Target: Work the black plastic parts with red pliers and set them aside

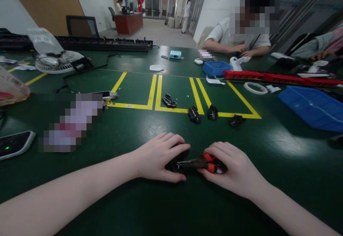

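Note:
My left hand (160, 155) lies curled over a small black part (173, 165) on the green table (134, 200), mostly hiding it. My right hand (232, 166) is closed around the red and black handles of a pair of pliers (199, 164). The pliers' dark jaws point left and meet the black part under my left fingers. Both hands rest on the table near its front edge.
Several loose black parts (194, 114) lie along yellow tape lines (158, 93) ahead. Blue bins (312, 107) and a long red strip (281, 77) stand right. A white fan (55, 61) and a phone (14, 144) sit left. A seated person (238, 38) works opposite.

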{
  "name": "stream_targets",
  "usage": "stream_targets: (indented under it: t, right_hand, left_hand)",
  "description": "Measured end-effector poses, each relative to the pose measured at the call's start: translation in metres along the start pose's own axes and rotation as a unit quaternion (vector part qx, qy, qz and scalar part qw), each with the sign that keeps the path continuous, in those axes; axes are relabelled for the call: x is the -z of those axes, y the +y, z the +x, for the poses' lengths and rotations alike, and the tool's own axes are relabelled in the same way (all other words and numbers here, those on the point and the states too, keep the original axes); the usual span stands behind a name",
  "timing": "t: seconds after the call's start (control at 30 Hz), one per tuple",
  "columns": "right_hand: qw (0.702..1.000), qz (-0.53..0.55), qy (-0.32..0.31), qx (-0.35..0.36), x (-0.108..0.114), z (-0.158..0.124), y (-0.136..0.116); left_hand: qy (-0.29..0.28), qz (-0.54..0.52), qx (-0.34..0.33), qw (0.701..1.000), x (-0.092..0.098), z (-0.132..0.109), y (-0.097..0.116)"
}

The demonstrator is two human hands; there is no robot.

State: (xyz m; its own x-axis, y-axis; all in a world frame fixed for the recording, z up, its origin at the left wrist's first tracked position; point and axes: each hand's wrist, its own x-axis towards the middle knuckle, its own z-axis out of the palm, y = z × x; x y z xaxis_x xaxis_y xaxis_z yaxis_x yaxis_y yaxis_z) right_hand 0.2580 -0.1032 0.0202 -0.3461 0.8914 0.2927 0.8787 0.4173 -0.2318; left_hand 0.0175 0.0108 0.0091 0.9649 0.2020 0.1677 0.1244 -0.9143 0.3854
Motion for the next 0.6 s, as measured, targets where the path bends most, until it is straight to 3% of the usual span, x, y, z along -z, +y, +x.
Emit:
stream_targets:
  t: [0.6]
  right_hand:
    - [1.000, -0.004, -0.008, -0.012, 0.0003, 0.0010, 0.0020]
  left_hand:
    - [0.001, -0.040, -0.001, 0.999, -0.0018, -0.0006, -0.0013]
